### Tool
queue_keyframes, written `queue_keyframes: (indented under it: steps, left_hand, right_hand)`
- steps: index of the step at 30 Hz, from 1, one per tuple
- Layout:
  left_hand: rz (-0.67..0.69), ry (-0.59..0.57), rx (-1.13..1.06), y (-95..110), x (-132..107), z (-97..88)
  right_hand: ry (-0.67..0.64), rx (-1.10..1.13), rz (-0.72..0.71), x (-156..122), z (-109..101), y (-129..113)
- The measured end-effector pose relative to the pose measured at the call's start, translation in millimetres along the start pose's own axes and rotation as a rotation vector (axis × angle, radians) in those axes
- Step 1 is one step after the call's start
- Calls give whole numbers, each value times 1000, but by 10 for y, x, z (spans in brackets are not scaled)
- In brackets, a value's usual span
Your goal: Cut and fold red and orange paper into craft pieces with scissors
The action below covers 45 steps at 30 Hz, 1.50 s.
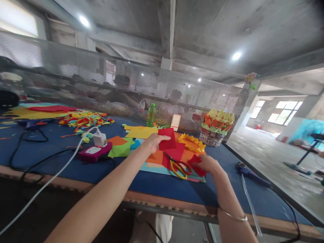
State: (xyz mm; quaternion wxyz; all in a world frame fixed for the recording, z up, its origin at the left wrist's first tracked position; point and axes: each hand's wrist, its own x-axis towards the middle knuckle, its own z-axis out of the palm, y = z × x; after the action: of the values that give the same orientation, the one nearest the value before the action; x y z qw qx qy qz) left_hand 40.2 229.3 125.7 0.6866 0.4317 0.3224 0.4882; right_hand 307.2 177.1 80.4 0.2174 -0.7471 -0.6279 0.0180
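Note:
My left hand [155, 142] pinches a square of red paper [168, 139], held up above the stack of coloured sheets. Lower to the right, my right hand [209, 163] grips another piece of red paper [198, 165], its fingers partly hidden behind it. Between the hands lie scissors [178, 168] with red and yellow handles, resting on red and orange paper. A yellow-orange ring of folded paper points [192, 143] sits just beyond my right hand. Green paper [121, 148] and yellow sheets [141, 132] are spread to the left of my left hand.
A purple power strip [95, 152] with a white charger [100, 138] stands left, cables trailing. Behind are a green bottle [151, 115], paper scraps [83, 118] and a perforated metal screen [141, 77]. A pointed paper basket [215, 130] and a glue gun [254, 175] are right.

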Motion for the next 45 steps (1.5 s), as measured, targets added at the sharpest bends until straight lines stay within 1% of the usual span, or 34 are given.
queue_keyframes:
  steps: [3, 5, 7, 10, 13, 15, 16, 18, 21, 23, 25, 32, 38, 42, 45]
  left_hand:
    - [9, -11, 21, -25, 10, -6]
    - [18, -11, 33, -44, 28, -15]
    - [21, -12, 48, -73, 47, -15]
    - [9, -25, 82, -145, 65, 10]
    - [2, -70, 117, -243, 40, 68]
    - [-2, -118, 136, -299, -4, 119]
    - [-6, -140, 142, -319, -30, 144]
    - [-12, -174, 145, -344, -79, 190]
    - [-6, -195, 128, -351, -120, 241]
    - [7, -196, 111, -350, -128, 265]
    - [18, -197, 97, -352, -131, 282]
    - [19, -203, 72, -390, -141, 306]
    - [30, -215, 67, -426, -125, 303]
    - [35, -262, 67, -432, -130, 292]
    - [26, -327, 63, -410, -144, 287]
  right_hand:
    - [44, 175, -54, 35, -9, -15]
    - [109, 338, -121, 41, -40, -90]
    - [162, 528, -183, 18, -74, -215]
    - [153, 794, -263, -69, -89, -446]
    - [121, 921, -310, -164, -33, -648]
    - [125, 936, -312, -199, 29, -738]
    - [148, 930, -304, -207, 61, -770]
    - [240, 896, -284, -211, 114, -810]
    - [417, 827, -269, -205, 154, -835]
    - [484, 802, -270, -205, 163, -842]
    - [494, 798, -266, -209, 172, -849]
    - [433, 852, -190, -242, 222, -865]
    - [442, 901, -167, -249, 244, -884]
    - [459, 917, -169, -252, 242, -888]
    - [485, 918, -169, -243, 239, -876]
